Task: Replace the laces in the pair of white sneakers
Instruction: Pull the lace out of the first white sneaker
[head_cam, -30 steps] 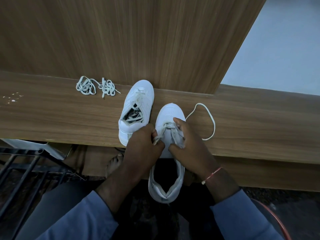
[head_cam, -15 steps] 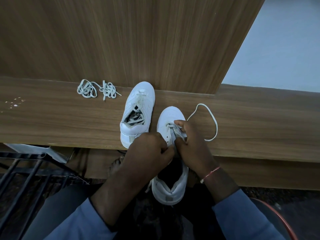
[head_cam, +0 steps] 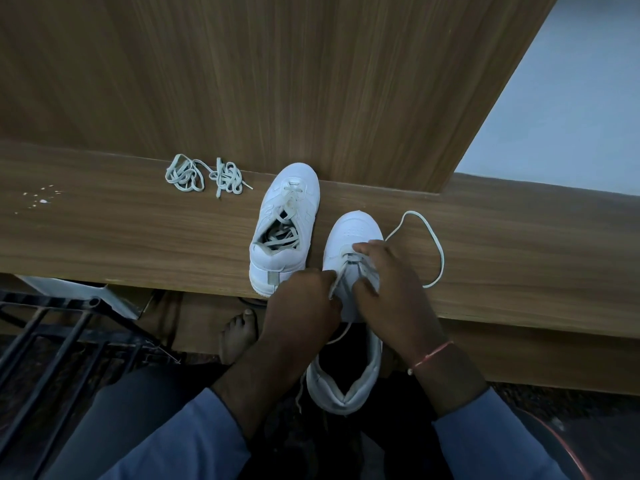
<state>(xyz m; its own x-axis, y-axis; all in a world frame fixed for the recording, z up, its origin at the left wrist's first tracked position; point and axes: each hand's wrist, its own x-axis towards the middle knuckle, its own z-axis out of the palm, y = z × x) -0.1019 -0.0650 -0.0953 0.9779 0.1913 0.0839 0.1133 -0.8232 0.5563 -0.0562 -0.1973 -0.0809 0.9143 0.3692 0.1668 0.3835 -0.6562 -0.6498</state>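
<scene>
Two white sneakers sit toe-first toward the back of a wooden ledge (head_cam: 104, 233). The far sneaker (head_cam: 287, 220) stands wholly on it, heel near the front edge and toe touching the upright wood panel (head_cam: 277, 81); its greyish lace is threaded low and bunched inside the opening. The near sneaker (head_cam: 353, 230), just to its right, has a perforated toe on the ledge and its heel hanging past the front edge.

The left hand (head_cam: 304, 303) has its fingers curled, pinching a lace (head_cam: 437, 247) strand at the left eyelet row. The right hand (head_cam: 391, 289) curls over the lacing, thumb and fingers pinching the right eyelet flap. From under its fingertips the lace loops out across the ledge to the right.

Loose laces (head_cam: 204, 176) lie tangled in two bunches by the back edge, left of the shoes.
</scene>
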